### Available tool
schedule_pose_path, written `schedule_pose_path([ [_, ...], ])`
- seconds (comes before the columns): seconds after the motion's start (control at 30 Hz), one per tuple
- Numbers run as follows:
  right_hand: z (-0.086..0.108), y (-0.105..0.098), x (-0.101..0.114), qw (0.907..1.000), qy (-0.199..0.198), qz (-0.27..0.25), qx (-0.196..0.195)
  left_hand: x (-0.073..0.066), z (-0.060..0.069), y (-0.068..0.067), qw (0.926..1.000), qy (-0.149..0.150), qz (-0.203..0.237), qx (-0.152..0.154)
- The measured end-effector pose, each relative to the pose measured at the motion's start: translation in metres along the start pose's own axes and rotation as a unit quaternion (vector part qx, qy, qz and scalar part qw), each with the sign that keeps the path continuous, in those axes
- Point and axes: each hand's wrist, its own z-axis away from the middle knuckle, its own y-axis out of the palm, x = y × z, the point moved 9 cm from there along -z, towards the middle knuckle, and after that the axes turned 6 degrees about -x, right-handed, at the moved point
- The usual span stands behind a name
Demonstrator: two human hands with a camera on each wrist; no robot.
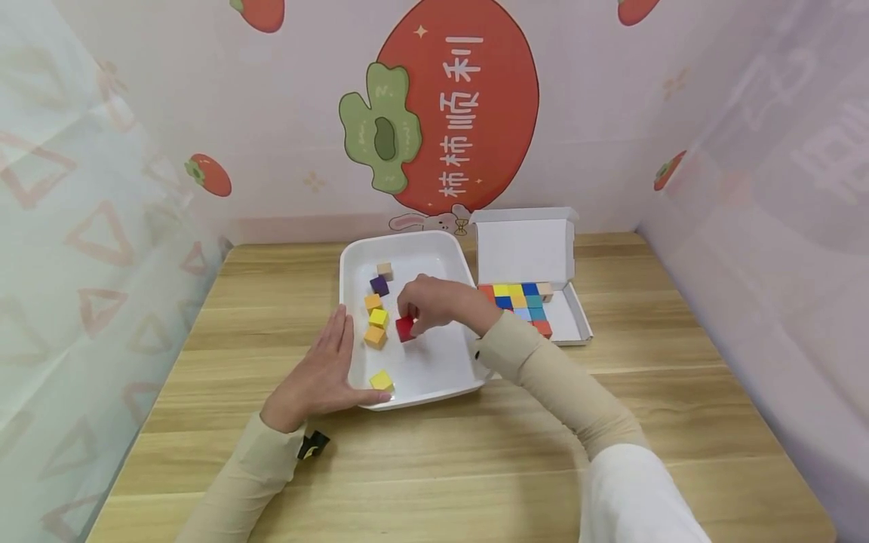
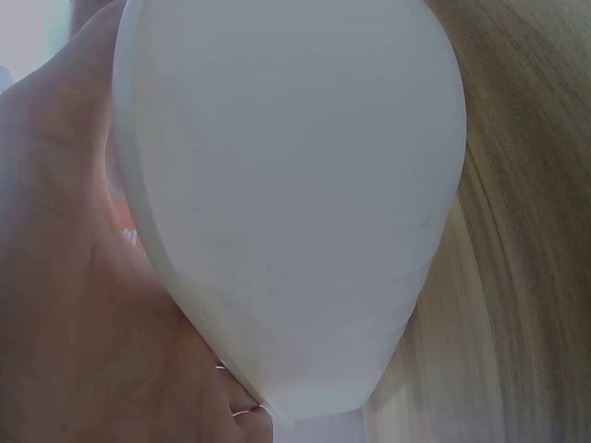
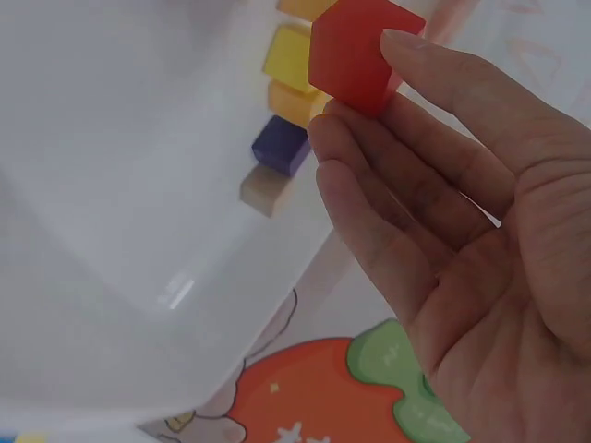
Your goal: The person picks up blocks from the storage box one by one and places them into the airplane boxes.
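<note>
Red cube (image 1: pixel 405 329) is pinched in my right grip (image 1: pixel 436 302), inside the white tray (image 1: pixel 441 362).
It has no long axis; its sides look slightly turned against the tray's. My left grip (image 1: pixel 323 373) rests against the tray, fingers straight. Six loose cubes (image 1: pixel 378 318) lie there; beside it, the open box (image 1: pixel 572 320) already holds rows of cubes (image 1: pixel 518 302), so more seem packed than left.

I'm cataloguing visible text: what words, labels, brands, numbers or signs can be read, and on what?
"柿柿顺利", on the large printed persimmon on the back wall.
Too blurred to read: pale characters on the right wall.
Too small to read: marks on the persimmon's green calyx.
</note>
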Motion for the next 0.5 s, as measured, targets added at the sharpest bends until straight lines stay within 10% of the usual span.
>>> schedule_pose_path([
  [0.5,0.104,-0.049,-0.097,0.9936,0.05,-0.024,-0.099,0.001,0.0,0.0,0.9999,0.008,0.009,-0.005],
])
